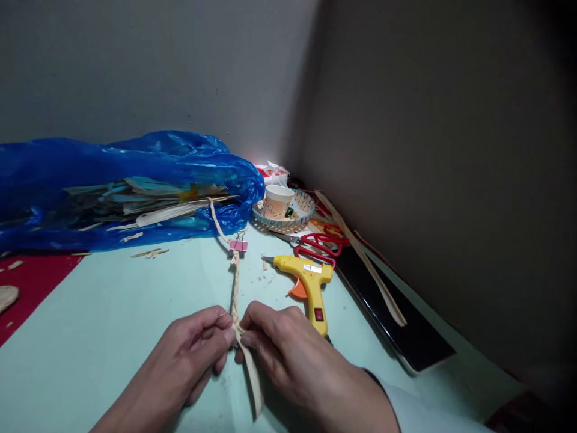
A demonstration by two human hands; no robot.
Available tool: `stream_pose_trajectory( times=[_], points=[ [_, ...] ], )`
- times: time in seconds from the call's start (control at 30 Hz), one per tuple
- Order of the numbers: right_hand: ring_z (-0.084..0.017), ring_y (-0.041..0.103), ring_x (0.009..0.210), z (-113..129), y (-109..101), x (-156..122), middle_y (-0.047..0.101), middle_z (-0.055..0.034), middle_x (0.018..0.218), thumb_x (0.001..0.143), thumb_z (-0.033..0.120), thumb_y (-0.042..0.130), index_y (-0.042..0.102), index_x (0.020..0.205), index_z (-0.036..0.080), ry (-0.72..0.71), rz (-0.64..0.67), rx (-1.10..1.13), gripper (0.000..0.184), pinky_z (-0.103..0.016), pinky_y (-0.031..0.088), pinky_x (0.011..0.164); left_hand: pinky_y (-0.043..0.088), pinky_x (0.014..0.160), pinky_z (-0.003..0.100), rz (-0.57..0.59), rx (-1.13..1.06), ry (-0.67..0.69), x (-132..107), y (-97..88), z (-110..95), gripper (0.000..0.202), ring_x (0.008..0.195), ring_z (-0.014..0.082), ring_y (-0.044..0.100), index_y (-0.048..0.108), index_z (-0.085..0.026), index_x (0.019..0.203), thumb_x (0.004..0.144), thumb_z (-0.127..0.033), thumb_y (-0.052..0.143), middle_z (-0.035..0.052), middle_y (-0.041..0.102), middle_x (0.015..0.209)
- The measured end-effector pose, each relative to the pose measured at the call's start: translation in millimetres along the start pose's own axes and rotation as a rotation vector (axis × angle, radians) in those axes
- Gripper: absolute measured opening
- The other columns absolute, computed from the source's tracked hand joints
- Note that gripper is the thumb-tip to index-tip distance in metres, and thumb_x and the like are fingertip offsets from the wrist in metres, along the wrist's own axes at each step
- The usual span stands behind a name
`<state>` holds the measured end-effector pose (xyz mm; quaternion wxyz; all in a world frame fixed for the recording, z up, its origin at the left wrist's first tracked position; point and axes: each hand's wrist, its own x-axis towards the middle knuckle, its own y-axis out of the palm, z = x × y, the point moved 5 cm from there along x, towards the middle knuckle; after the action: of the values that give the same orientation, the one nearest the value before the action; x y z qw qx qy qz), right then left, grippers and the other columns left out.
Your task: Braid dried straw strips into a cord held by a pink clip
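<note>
Left hand (184, 355) and right hand (291, 352) nearly meet, fingers (210, 317) of each bent and pinching at the tips, both arms angling inward from below.

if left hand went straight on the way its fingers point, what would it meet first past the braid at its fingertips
Most likely the right hand, its fingertips just across the braid; the yellow glue gun appears farther along, though depth is unclear.
</note>
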<state>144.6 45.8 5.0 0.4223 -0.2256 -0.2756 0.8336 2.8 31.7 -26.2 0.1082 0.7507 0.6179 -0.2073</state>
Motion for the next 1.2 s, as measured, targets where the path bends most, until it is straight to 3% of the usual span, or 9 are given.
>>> stream_pose_trajectory(
  times=[0.17,0.3,0.43,0.53,0.67,0.83,0.9,1.03,1.2],
  points=[
    [-0.013,0.045,0.062,5,-7,-8,0.049,-0.0007,0.068,0.096,0.031,0.038,0.042,0.074,0.02,0.03,-0.042,-0.167,0.024,-0.026,0.033,0.06,0.026,0.049,0.021,-0.084,0.088,0.046,1,-5.0,-2,0.028,0.054,0.0099,0.033,0.053,-0.018,0.067,0.078,-0.044,0.059,-0.0067,0.041,0.057],
    [-0.013,0.049,0.062,11,-5,-11,0.055,-0.0031,0.073,0.091,0.025,0.042,0.042,0.075,0.02,0.009,-0.085,-0.245,0.017,-0.025,0.033,0.054,0.027,0.05,0.023,-0.133,0.151,0.063,1,-0.8,-8,0.031,0.054,0.0111,0.033,0.05,-0.019,0.061,0.073,-0.046,0.059,-0.0072,0.038,0.054],
    [-0.017,0.05,0.055,16,13,-10,0.059,-0.005,0.07,0.083,0.014,0.046,0.05,0.083,0.018,-0.223,-0.154,-0.453,0.006,-0.027,0.024,0.043,0.03,0.05,0.024,-0.168,0.162,0.072,0,0.6,-11,0.025,0.052,0.0124,0.038,0.05,-0.02,0.056,0.067,-0.041,0.059,-0.0058,0.043,0.05],
    [-0.016,0.048,0.05,18,30,-12,0.059,-0.0069,0.068,0.084,0.009,0.041,0.053,0.092,0.014,-0.47,-0.232,-0.529,0.016,-0.028,0.027,0.041,0.034,0.053,0.025,-0.149,0.147,0.093,0,-0.6,-12,0.021,0.055,0.0138,0.043,0.054,-0.02,0.057,0.066,-0.038,0.06,-0.0043,0.048,0.054],
    [-0.014,0.043,0.046,5,44,-16,0.057,-0.0065,0.065,0.091,0.011,0.034,0.056,0.093,0.016,-0.459,-0.302,-0.412,0.022,-0.028,0.032,0.04,0.034,0.055,0.024,-0.097,0.06,0.069,-1,-1.6,-10,0.025,0.058,0.0129,0.042,0.057,-0.018,0.06,0.072,-0.038,0.064,-0.004,0.048,0.057],
    [-0.016,0.04,0.045,-6,59,-17,0.055,-0.0067,0.065,0.095,0.019,0.036,0.057,0.099,0.017,-0.519,-0.29,-0.412,0.021,-0.029,0.022,0.032,0.022,0.048,0.023,-0.009,-0.109,-0.036,-2,0.6,1,0.032,0.049,0.0087,0.027,0.055,-0.018,0.06,0.075,-0.044,0.065,-0.0071,0.039,0.053],
    [-0.016,0.041,0.047,-6,61,-15,0.055,-0.0066,0.065,0.096,0.021,0.035,0.057,0.102,0.016,-0.524,-0.29,-0.403,0.024,-0.029,0.025,0.033,0.02,0.048,0.023,0.001,-0.12,-0.059,-2,0.3,4,0.034,0.049,0.0078,0.025,0.055,-0.017,0.062,0.075,-0.046,0.066,-0.0079,0.038,0.052],
    [-0.016,0.047,0.053,5,49,-13,0.054,-0.0054,0.064,0.096,0.027,0.038,0.06,0.095,0.017,-0.509,-0.289,-0.338,0.025,-0.028,0.033,0.041,0.029,0.051,0.022,-0.006,-0.078,-0.014,-4,-0.2,-1,0.031,0.053,0.0097,0.037,0.06,-0.015,0.063,0.075,-0.043,0.067,-0.0047,0.046,0.055],
    [-0.017,0.053,0.063,29,-8,-18,0.059,-0.0049,0.069,0.091,0.049,0.05,0.064,0.086,0.018,-0.397,-0.269,-0.188,0.035,-0.029,0.04,0.057,0.037,0.054,0.023,-0.027,-0.168,-0.013,-11,2.2,-11,0.025,0.055,0.012,0.046,0.065,-0.016,0.065,0.07,-0.04,0.07,-0.0021,0.054,0.058]
  ],
)
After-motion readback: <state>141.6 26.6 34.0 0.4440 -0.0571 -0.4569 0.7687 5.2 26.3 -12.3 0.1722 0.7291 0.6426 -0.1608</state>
